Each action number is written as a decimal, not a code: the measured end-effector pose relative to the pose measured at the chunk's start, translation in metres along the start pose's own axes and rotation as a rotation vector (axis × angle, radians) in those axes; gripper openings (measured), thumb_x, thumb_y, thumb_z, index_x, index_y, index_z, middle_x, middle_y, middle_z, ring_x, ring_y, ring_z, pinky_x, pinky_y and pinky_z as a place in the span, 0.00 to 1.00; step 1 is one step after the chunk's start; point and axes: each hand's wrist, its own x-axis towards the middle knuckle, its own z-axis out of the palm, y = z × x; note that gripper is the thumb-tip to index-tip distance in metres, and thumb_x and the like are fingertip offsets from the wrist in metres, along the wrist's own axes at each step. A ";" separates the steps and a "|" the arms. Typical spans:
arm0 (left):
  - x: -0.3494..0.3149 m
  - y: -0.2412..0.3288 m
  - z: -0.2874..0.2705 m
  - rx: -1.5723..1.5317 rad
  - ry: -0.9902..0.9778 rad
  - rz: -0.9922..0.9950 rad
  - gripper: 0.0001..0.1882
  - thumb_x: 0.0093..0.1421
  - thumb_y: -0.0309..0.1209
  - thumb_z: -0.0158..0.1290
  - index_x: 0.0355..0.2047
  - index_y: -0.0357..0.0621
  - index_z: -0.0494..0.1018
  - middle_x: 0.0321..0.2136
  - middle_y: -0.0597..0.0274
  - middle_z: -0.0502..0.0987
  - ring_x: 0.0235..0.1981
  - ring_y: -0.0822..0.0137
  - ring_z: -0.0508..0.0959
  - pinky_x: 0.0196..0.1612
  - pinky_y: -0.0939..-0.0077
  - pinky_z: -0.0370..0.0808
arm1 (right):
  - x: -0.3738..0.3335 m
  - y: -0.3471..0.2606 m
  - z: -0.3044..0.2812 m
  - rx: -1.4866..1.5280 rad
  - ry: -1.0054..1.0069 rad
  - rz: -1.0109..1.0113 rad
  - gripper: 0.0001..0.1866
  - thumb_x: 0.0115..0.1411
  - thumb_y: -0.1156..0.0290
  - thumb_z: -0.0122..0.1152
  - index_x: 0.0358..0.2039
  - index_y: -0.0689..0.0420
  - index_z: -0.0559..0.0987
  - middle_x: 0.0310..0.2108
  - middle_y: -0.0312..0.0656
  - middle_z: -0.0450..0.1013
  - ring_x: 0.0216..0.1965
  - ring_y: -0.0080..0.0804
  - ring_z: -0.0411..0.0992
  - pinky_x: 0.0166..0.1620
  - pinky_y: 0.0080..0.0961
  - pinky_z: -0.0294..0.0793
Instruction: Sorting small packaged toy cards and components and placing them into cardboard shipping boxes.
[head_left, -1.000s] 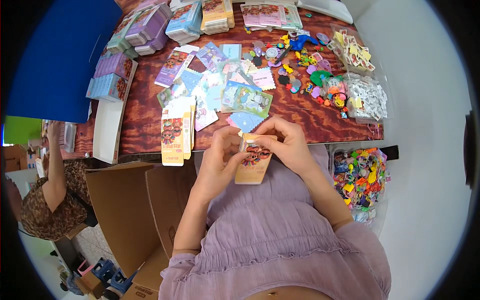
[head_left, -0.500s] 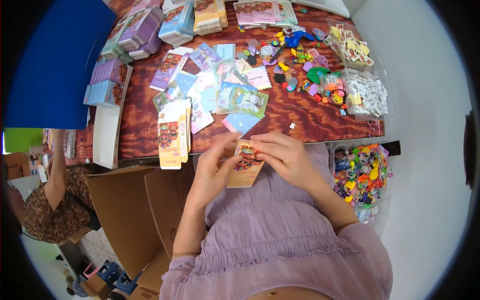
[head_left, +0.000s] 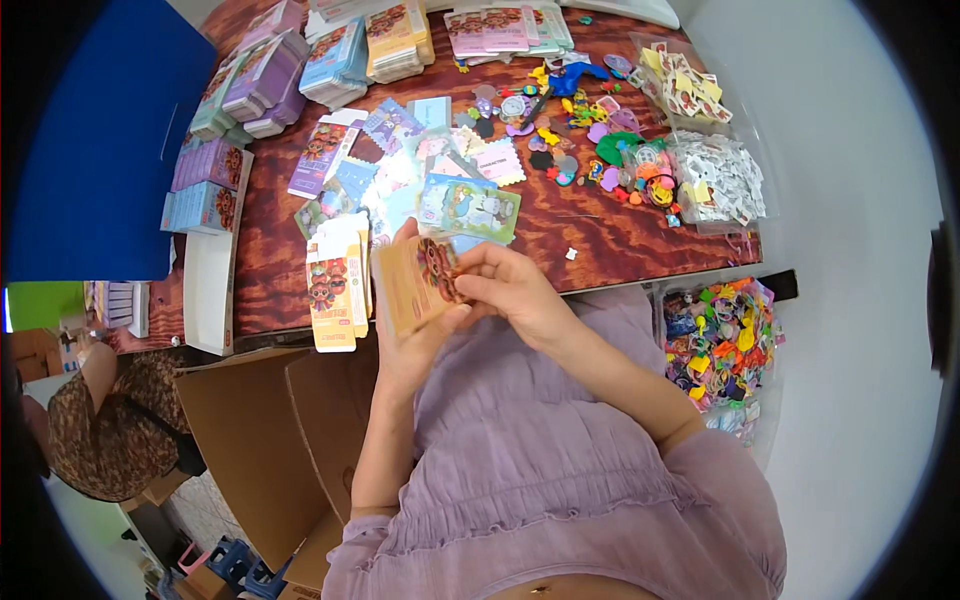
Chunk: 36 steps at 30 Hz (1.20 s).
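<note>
A small yellow-orange cardboard box [head_left: 407, 285] with printed cartoon figures is held tilted above my lap, close to the table's front edge. My left hand [head_left: 413, 345] wraps around it from below, thumb along its lower side. At its right end the fingers of my right hand [head_left: 507, 287] pinch the box. Just left of my hands lie flattened yellow boxes [head_left: 338, 290] at the table edge. Beyond the held box spreads a loose pile of printed cards [head_left: 470, 205], some with scalloped edges.
Stacks of coloured boxes [head_left: 330, 60] line the back left. Small colourful trinkets [head_left: 610, 150] cover the right, beside a tray of white packets [head_left: 718, 180]. A bin of trinkets [head_left: 722, 340] stands right of my lap, a large open carton [head_left: 245, 430] at left. Another person [head_left: 110, 425] is at far left.
The box has turned from upright to tilted and moved left and up. My left hand has shifted underneath it; my right hand has followed leftward.
</note>
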 end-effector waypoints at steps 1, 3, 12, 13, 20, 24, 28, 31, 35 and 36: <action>0.000 -0.003 -0.005 -0.095 0.036 -0.090 0.41 0.52 0.20 0.63 0.64 0.36 0.56 0.59 0.53 0.66 0.56 0.64 0.70 0.59 0.68 0.69 | 0.006 -0.003 -0.001 -0.273 -0.022 -0.020 0.10 0.62 0.74 0.60 0.44 0.59 0.74 0.40 0.38 0.75 0.39 0.24 0.76 0.36 0.23 0.78; -0.012 -0.027 -0.035 -0.006 0.048 -0.295 0.39 0.51 0.21 0.64 0.62 0.34 0.57 0.51 0.54 0.71 0.47 0.68 0.75 0.50 0.71 0.76 | 0.017 -0.019 0.000 -0.990 0.164 -0.301 0.11 0.56 0.72 0.66 0.38 0.60 0.76 0.37 0.38 0.74 0.35 0.29 0.75 0.34 0.29 0.74; -0.003 -0.004 -0.029 0.035 0.210 -0.253 0.37 0.48 0.27 0.69 0.56 0.38 0.62 0.44 0.57 0.74 0.40 0.69 0.77 0.42 0.75 0.77 | 0.071 -0.031 -0.024 -1.431 0.366 -0.605 0.20 0.45 0.67 0.74 0.35 0.58 0.74 0.35 0.42 0.68 0.40 0.42 0.71 0.40 0.35 0.70; -0.003 -0.002 -0.030 0.035 0.219 -0.253 0.37 0.48 0.27 0.69 0.56 0.38 0.62 0.44 0.57 0.74 0.40 0.69 0.77 0.42 0.75 0.77 | 0.075 -0.032 -0.027 -1.432 0.357 -0.607 0.20 0.45 0.67 0.74 0.35 0.58 0.74 0.35 0.42 0.68 0.40 0.42 0.71 0.40 0.35 0.70; -0.003 0.005 -0.036 0.329 0.135 -0.231 0.36 0.46 0.28 0.70 0.53 0.36 0.65 0.42 0.60 0.73 0.38 0.71 0.74 0.39 0.75 0.76 | 0.092 -0.053 -0.064 -1.021 0.191 -0.253 0.07 0.54 0.75 0.66 0.33 0.63 0.80 0.21 0.36 0.75 0.25 0.18 0.71 0.30 0.20 0.69; -0.004 0.011 -0.032 0.485 0.115 -0.207 0.37 0.43 0.29 0.72 0.52 0.35 0.66 0.42 0.59 0.73 0.39 0.68 0.74 0.45 0.71 0.73 | 0.086 -0.061 -0.066 -1.199 0.221 -0.336 0.05 0.55 0.76 0.64 0.32 0.63 0.79 0.24 0.34 0.76 0.26 0.17 0.72 0.31 0.19 0.69; -0.002 0.016 -0.028 0.745 0.083 -0.081 0.36 0.41 0.32 0.73 0.48 0.35 0.66 0.38 0.54 0.71 0.38 0.61 0.74 0.42 0.70 0.72 | 0.059 -0.086 -0.056 -0.996 0.210 -0.348 0.02 0.58 0.78 0.61 0.30 0.62 0.77 0.28 0.33 0.76 0.31 0.16 0.72 0.35 0.17 0.69; 0.002 0.014 -0.023 0.785 0.021 -0.117 0.38 0.39 0.31 0.74 0.49 0.36 0.66 0.38 0.53 0.71 0.37 0.58 0.74 0.42 0.67 0.72 | 0.036 -0.093 -0.035 -0.825 -0.072 -0.350 0.01 0.59 0.79 0.59 0.30 0.62 0.77 0.27 0.33 0.76 0.30 0.15 0.71 0.34 0.17 0.70; 0.007 0.016 -0.014 0.845 -0.072 -0.071 0.39 0.37 0.28 0.73 0.49 0.37 0.65 0.39 0.53 0.70 0.38 0.55 0.73 0.42 0.66 0.73 | 0.020 -0.086 -0.012 -1.260 -0.103 -0.355 0.05 0.54 0.74 0.62 0.30 0.62 0.77 0.24 0.43 0.73 0.28 0.33 0.74 0.33 0.30 0.71; 0.007 0.016 -0.012 0.827 -0.099 -0.046 0.39 0.37 0.27 0.73 0.50 0.37 0.65 0.40 0.52 0.70 0.39 0.54 0.73 0.43 0.66 0.73 | 0.019 -0.081 -0.007 -1.335 -0.107 -0.376 0.06 0.53 0.73 0.63 0.29 0.62 0.76 0.23 0.45 0.72 0.28 0.39 0.74 0.33 0.34 0.71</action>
